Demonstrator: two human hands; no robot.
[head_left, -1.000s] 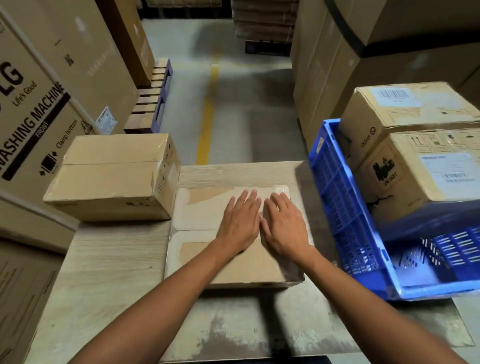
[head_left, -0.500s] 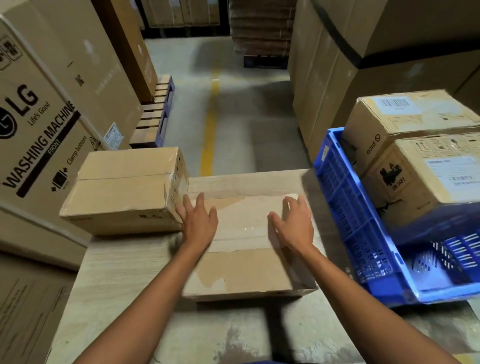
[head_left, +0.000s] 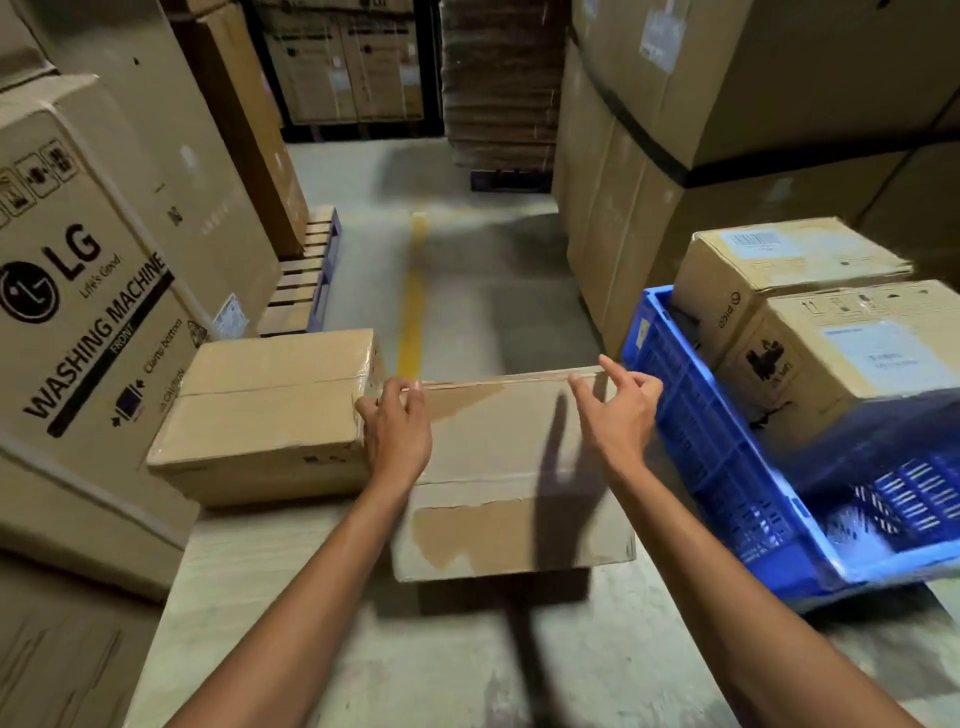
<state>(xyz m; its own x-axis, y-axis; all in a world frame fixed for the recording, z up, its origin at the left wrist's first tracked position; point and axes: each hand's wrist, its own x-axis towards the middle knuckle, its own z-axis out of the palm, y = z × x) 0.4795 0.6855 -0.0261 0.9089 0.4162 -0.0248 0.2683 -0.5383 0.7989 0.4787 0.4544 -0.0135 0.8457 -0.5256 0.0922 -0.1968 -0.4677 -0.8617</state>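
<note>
A flat cardboard box (head_left: 498, 467) with torn tape patches lies on the pale table (head_left: 291, 571) in front of me. My left hand (head_left: 397, 431) grips its far left corner, fingers curled over the far edge. My right hand (head_left: 615, 410) is at the far right corner, with thumb and index finger spread by the edge and the other fingers loosely curled. Whether it touches the box is unclear. The box's far edge hides the table's far edge.
A second taped box (head_left: 270, 410) sits against the left side of the flat one. A blue plastic crate (head_left: 717, 467) on the right holds two cartons (head_left: 831, 364). A washing machine carton (head_left: 88, 322) stands left. Tall stacked cartons (head_left: 727, 156) flank a floor aisle with a yellow line (head_left: 413, 306).
Both hands left the middle of the box top and moved apart to its far corners. The left hand took hold of the far edge. The view tilted upward.
</note>
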